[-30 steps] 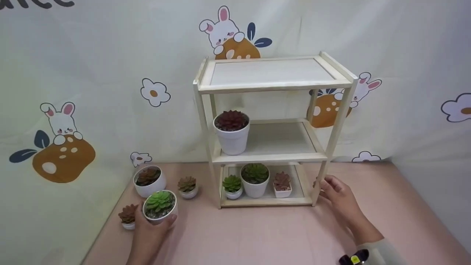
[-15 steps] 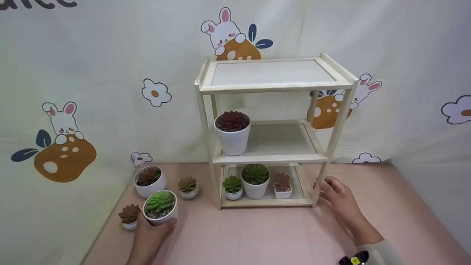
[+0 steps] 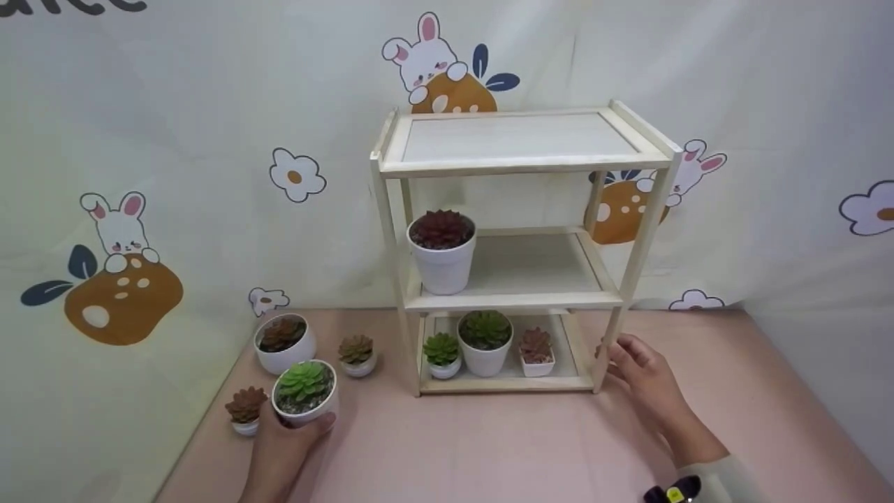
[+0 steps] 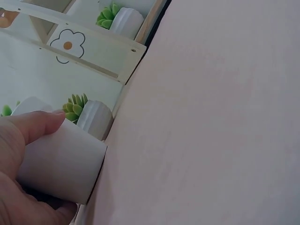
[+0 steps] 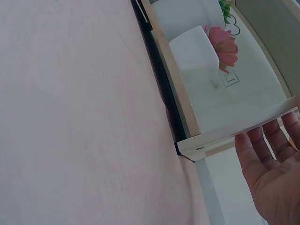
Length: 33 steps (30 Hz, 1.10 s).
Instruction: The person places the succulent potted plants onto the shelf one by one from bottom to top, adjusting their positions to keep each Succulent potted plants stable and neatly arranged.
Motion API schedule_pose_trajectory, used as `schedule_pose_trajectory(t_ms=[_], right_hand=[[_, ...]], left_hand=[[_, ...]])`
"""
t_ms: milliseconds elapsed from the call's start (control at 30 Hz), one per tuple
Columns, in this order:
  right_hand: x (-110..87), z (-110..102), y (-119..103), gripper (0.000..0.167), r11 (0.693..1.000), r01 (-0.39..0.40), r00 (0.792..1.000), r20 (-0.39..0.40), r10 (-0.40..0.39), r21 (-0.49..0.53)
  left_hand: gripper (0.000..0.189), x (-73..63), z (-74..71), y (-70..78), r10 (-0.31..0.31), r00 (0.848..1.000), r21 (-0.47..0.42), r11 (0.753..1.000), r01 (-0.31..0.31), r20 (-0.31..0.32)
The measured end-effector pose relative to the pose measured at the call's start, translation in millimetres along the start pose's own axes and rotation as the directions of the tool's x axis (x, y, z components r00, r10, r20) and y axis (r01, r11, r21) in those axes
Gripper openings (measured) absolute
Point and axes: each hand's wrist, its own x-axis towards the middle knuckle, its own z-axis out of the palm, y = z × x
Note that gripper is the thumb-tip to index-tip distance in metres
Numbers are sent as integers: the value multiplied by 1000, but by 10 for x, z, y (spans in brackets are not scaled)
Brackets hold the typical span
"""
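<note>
My left hand [image 3: 290,443] grips a white round pot with a bright green succulent [image 3: 304,383], thumb and fingers on opposite sides. In the left wrist view the base of this white pot [image 4: 63,161] is right at the tabletop. At the right, my right hand [image 3: 646,377] holds the front right post of a pale wooden three-tier shelf [image 3: 510,302] low down, fingertips at the post. A dark red succulent [image 3: 441,255] stands on the middle tier. Along the bottom tier are a small green succulent [image 3: 441,355], a larger green one [image 3: 485,342] and a pink one in a square pot [image 3: 536,351].
Left of the shelf stand a brown succulent in a white bowl [image 3: 283,344], a small tan succulent [image 3: 357,356] and a small reddish-brown one [image 3: 246,411]. The pink tabletop [image 3: 489,447] runs back to a rabbit-print cloth [image 3: 209,140].
Little differs. My left hand has shifted very slightly around the green succulent's pot, showing more of the small reddish-brown succulent beside it. The right hand stays at the post.
</note>
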Motion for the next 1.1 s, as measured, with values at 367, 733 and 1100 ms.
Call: schedule_pose_trajectory(t_ms=[367,733,1100], right_hand=[[19,-7,9,42,1000,-10,1000,10,10,-1],[11,-16,-2,53,999,-42,999,20,43,-31],[15,-18,2,51,999,-37,999,28,38,-14]], left_hand=[[134,-49,13,97,-23,1000,-6,1000,23,-12],[139,-157,40,231,-29,999,-20,999,29,-33],[122,-319,101,305,87,995,-46,995,-89,-47]])
